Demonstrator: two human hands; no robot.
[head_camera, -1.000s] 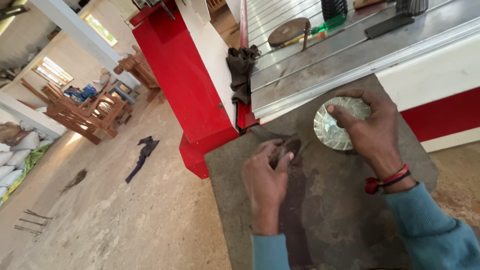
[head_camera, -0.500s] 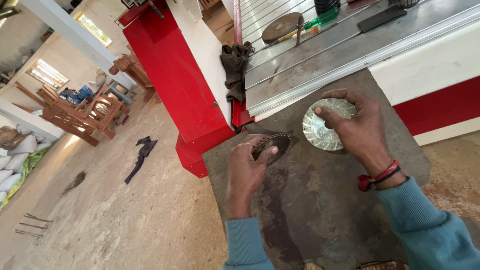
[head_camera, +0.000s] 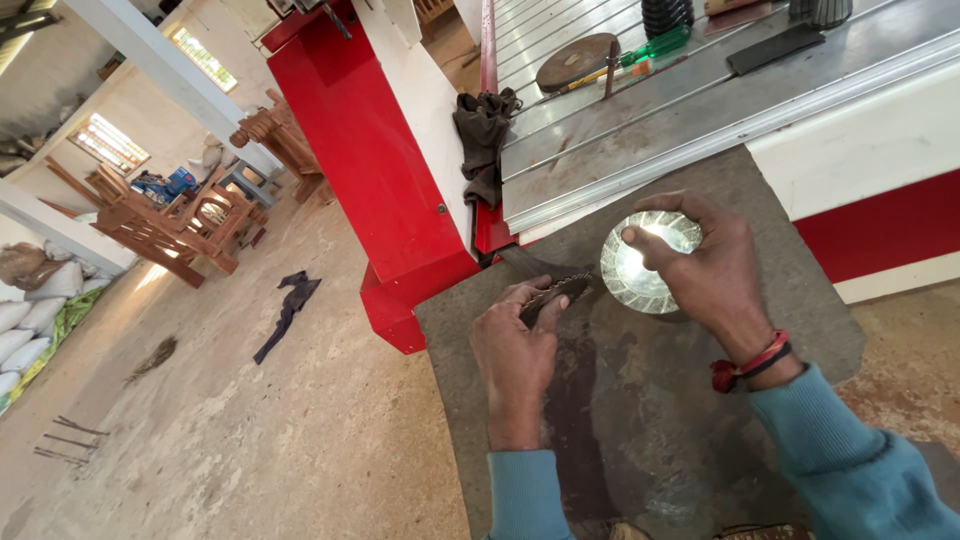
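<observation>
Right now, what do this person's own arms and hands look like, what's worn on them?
Both hands are bare, with no gloves. The left hand comes out of a long blue-teal sleeve with a ribbed cuff. The right hand has the same kind of sleeve, and at its wrist sit a red thread band and a dark band beside it. No rings or watch show.

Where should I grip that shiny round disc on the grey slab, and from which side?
Take the shiny disc by its rim, coming from above and the right, much as the right hand does now. It looks thin and lies flat on the grey slab, so only the edge gives purchase. The left hand, on a dark toothed piece, crowds the left side.
</observation>
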